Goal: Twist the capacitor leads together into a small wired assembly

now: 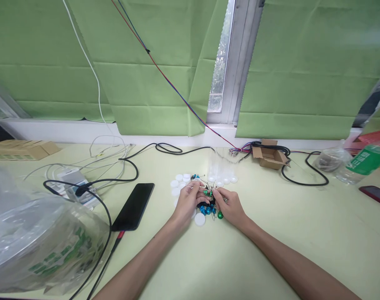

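— From over here, what do I have out left?
— A bag [77,246] well left of the left hand [188,203], then a phone [133,206] nearer to it, and white caps [174,183] just beside it.
— And that hand?
— Curled, thumb and forefinger seemingly pinching thin stems [190,186]. I'd squeeze gently: I judge the stems light and springy, easily bent.
— The green beads [206,193]?
— Between the fingertips of both hands, over the left fingers. They look hard, glossy and nearly weightless, so I'd expect them to roll out of a flat press. I'd take the stem, close under the bead.
— The blue beads [207,209]?
— Just below the left fingertips, tangled with dark bits [202,204] I can't identify. Probably the same feel; I'd lift one by its stem, so its neighbours don't drag along.
— Then?
— A green ball [220,214] just under the right hand [231,205], and clear tubes [220,168] beyond its fingertips. Its thumb and forefinger come together on the green beads' right side, I think; the contact is too small to be sure. Farther right and beyond sits a box [270,159].
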`<state>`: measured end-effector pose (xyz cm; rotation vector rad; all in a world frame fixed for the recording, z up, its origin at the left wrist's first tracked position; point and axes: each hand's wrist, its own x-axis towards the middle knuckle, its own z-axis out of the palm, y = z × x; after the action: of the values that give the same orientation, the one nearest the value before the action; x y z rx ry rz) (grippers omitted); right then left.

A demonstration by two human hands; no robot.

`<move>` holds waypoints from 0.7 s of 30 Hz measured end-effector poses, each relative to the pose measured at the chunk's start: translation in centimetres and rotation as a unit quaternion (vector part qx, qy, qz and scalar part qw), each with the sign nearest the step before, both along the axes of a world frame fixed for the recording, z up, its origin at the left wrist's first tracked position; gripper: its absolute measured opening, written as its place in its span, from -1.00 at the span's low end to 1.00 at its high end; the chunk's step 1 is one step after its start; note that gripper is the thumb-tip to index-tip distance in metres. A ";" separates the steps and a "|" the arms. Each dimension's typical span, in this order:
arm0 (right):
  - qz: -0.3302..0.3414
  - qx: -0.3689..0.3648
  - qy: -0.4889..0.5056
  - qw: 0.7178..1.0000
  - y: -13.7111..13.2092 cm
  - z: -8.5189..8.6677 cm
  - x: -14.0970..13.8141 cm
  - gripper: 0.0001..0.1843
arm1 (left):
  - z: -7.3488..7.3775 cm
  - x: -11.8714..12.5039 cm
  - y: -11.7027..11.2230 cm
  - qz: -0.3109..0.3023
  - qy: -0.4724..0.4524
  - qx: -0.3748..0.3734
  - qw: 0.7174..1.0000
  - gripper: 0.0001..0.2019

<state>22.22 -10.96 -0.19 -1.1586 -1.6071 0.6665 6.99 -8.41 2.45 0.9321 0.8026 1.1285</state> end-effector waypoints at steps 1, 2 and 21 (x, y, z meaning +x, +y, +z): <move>-0.001 0.001 -0.001 1.000 0.0 0.0 0.0 -0.54 | 0.0 0.0 0.0 0.000 -0.001 -0.001 1.000 -0.70; -0.003 0.002 -0.003 1.000 0.0 0.0 0.0 -0.52 | 0.0 0.0 0.0 0.000 -0.001 -0.001 1.000 -0.70; -0.020 -0.006 0.011 1.000 0.0 0.0 0.0 -0.51 | 0.1 0.0 0.1 0.004 0.005 0.001 1.000 -0.71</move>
<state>22.17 -10.95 -0.23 -1.1856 -1.5604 0.6626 6.96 -8.31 2.52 0.9377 0.8153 1.1325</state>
